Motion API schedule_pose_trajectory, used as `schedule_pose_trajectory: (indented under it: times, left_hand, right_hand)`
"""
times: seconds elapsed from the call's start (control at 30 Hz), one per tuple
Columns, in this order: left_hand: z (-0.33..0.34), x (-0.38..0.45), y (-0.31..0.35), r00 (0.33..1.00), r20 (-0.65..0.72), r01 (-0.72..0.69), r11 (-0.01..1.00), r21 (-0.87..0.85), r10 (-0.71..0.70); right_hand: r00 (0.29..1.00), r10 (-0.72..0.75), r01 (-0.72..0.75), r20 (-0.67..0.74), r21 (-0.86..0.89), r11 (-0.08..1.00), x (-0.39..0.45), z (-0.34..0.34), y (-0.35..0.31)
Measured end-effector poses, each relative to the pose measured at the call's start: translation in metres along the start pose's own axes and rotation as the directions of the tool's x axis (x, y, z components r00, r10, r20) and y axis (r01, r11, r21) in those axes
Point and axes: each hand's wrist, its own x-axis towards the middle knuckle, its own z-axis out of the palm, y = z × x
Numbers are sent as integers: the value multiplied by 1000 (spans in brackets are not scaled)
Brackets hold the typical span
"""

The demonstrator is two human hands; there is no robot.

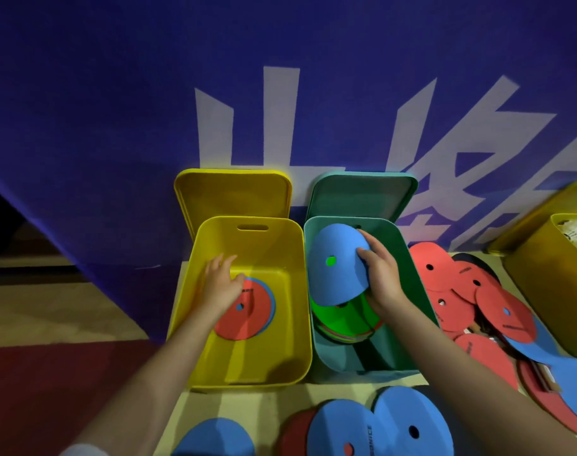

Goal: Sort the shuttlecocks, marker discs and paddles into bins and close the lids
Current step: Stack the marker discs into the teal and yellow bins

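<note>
I see my right hand [381, 278] at about 1 o'clock from the picture's centre, its fingers [366, 255] curled round the edge of a blue foam marker disc with a centre hole [336, 264], held tilted over the open teal plastic bin [408, 258]. Under it in that bin lies a stack of discs with a bright green one on top [343, 319]. My left hand [221, 281] at 10 o'clock reaches into the open yellow plastic bin [280, 245], fingers loosely spread and holding nothing, just touching or hovering over a red disc lying on a blue one [244, 309] on the bin floor; I cannot tell which. Both lids, yellow [231, 192] and teal [362, 195], stand up behind their bins against the purple banner with white lettering [116, 126]. At 3 o'clock a heap of red and blue paddles [471, 297] crowds the pale worktop [264, 413] beside the teal bin. At 2 o'clock a second yellow bin [550, 284] holds white shuttlecocks [576, 228]. More blue paddles [379, 426] lie at 6 o'clock, close to my forearms
</note>
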Motion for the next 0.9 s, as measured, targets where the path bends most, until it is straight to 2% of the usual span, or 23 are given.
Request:
schedule_pose_trajectory:
  times: [0.1,0.17,0.2,0.27,0.33,0.4,0.53,0.63,0.73,0.9]
  left_hand:
    - [-39,-12,17,942,-196,-275,961,19,273]
    - [-59,-20,13,899,-271,-338,938,69,344]
    - [-66,-23,7,899,-274,-329,940,90,341]
    - [-72,-27,-9,953,-200,-219,973,69,229]
    - [-72,-30,-20,994,-66,-88,996,-24,86]
    - [-71,-32,-24,999,-22,-48,996,-81,47]
    - [-69,-35,-19,993,-106,-62,993,-100,51]
    - [-66,-36,-18,991,-131,-35,992,-117,19]
    - [-66,-32,-24,984,-175,-34,994,-106,15]
    - [-64,-29,-30,981,-194,-24,990,-141,-4]
  right_hand:
    - [995,-97,99,22,-75,992,-7,15,-15]
    - [981,-194,195,24,-131,972,-9,22,-27]
    - [974,-224,225,24,-146,963,-10,24,-32]
    - [968,-248,252,40,-156,955,-9,32,-40]
    - [967,-244,252,72,-160,954,-6,45,-39]
    - [969,-209,233,130,-204,951,-2,64,-27]
    - [960,-53,158,274,-378,912,6,115,21]
    - [954,9,125,299,-426,896,8,146,63]
    - [958,94,50,273,-477,878,8,168,105]
    - [971,217,-147,101,-464,874,11,178,152]
